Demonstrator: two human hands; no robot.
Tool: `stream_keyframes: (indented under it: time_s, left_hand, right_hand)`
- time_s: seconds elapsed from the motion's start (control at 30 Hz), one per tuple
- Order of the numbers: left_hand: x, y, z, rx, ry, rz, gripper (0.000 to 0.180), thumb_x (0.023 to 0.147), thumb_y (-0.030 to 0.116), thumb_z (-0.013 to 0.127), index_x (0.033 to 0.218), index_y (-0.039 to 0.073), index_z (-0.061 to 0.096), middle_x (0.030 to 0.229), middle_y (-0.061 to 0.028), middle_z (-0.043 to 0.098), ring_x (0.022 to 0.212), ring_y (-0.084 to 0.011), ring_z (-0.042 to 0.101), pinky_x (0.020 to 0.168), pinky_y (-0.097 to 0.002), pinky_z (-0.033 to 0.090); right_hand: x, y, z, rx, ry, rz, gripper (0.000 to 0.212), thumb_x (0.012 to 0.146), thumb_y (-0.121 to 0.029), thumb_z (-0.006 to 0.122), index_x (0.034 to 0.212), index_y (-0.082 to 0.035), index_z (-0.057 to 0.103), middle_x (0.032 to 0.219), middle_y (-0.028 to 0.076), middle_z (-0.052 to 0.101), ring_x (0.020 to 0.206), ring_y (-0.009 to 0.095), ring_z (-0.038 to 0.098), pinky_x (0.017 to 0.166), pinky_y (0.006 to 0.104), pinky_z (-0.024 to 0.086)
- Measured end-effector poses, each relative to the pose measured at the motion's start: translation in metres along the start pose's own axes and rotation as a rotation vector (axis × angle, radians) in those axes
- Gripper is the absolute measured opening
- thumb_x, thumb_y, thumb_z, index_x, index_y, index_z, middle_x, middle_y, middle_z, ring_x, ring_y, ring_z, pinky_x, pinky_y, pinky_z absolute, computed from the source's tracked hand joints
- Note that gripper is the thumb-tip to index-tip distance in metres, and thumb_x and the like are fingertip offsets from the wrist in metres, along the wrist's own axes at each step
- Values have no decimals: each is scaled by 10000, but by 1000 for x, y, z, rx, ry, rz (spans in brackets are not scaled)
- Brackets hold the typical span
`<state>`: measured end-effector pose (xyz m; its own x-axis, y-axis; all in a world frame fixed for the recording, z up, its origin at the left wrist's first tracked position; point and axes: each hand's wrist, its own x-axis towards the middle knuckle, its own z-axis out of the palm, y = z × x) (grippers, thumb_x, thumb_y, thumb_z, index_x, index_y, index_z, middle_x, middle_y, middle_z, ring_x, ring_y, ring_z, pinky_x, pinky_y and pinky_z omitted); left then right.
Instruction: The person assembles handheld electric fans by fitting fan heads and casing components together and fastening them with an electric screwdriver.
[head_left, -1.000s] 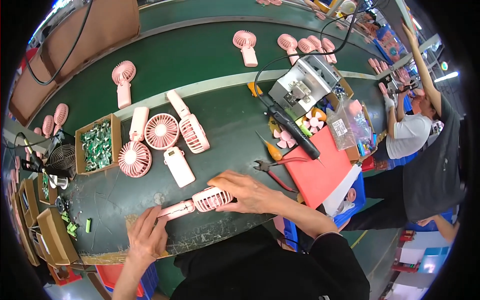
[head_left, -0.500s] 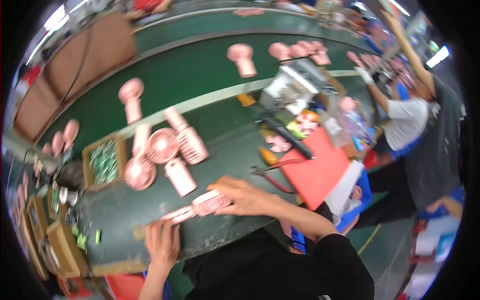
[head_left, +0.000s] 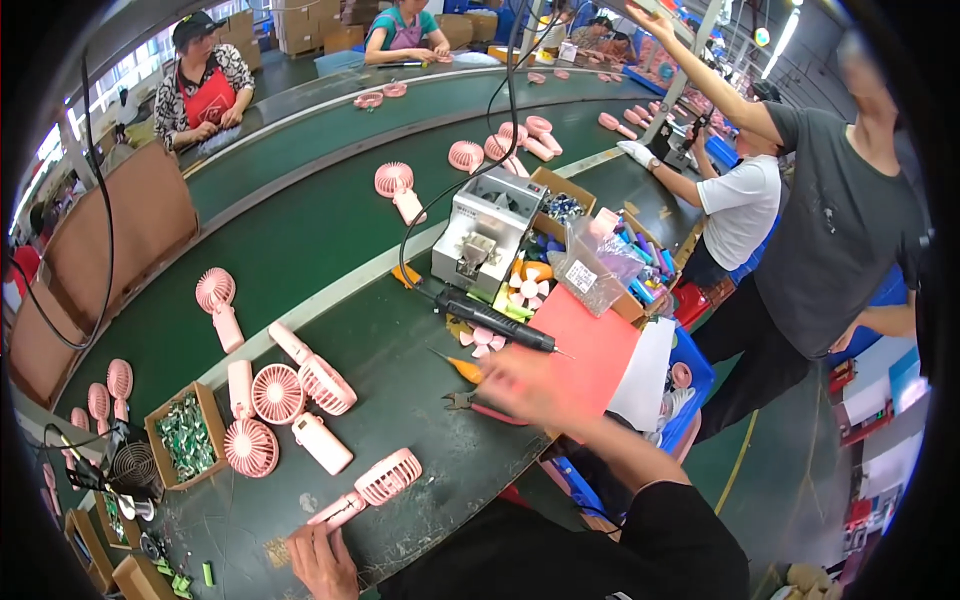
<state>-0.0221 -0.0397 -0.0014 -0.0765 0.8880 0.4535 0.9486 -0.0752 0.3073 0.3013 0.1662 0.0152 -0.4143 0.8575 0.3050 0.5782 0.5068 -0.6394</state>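
A pink handheld fan [head_left: 388, 476] lies on the dark green workbench with its handle pointing toward me. My left hand [head_left: 322, 562] grips the end of that handle, fingers curled over it. Farther right, my right hand [head_left: 522, 384] is smeared by motion, and its fingers cannot be made out. It hovers by a pair of pliers [head_left: 462, 401] with red handles, partly covering them. Close by lies a screwdriver [head_left: 458, 366] with a yellow handle. Several more pink fans [head_left: 278, 394] are grouped left of centre, beside a pink handle piece [head_left: 322, 444].
A cardboard box [head_left: 160, 433] of green circuit boards stands at left. A black electric screwdriver [head_left: 490, 318], a metal machine [head_left: 487, 232] and a red sheet [head_left: 585, 345] occupy the right. Beyond runs a green conveyor [head_left: 300, 250] carrying fans. Co-workers [head_left: 840, 200] are at right and across.
My right hand has let go of the fan's head and moved right to the pliers. My left hand stays at the handle. The view has tilted, showing more of the far side.
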Motion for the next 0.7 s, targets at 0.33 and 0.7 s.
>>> stream_keyframes:
  time_s: [0.33,0.7]
  left_hand:
    - [4,7,-3,91,126,31,172,838,111,703,987,34,665,947,-167,642,851,-377,591,757,-461,476]
    - [0,10,-4,123,108,24,177,824,113,724,977,40,674,941,-143,646,839,-340,599,746,-434,478]
  right_hand:
    - [85,153,-96,-691,-134,63,252,800,-19,556,1043,-31,623,990,150,627,925,375,627,760,462,511]
    - [98,160,-88,-723,-284,65,403,789,-9,567,1183,-88,560,1022,163,604,928,359,638,752,464,517]
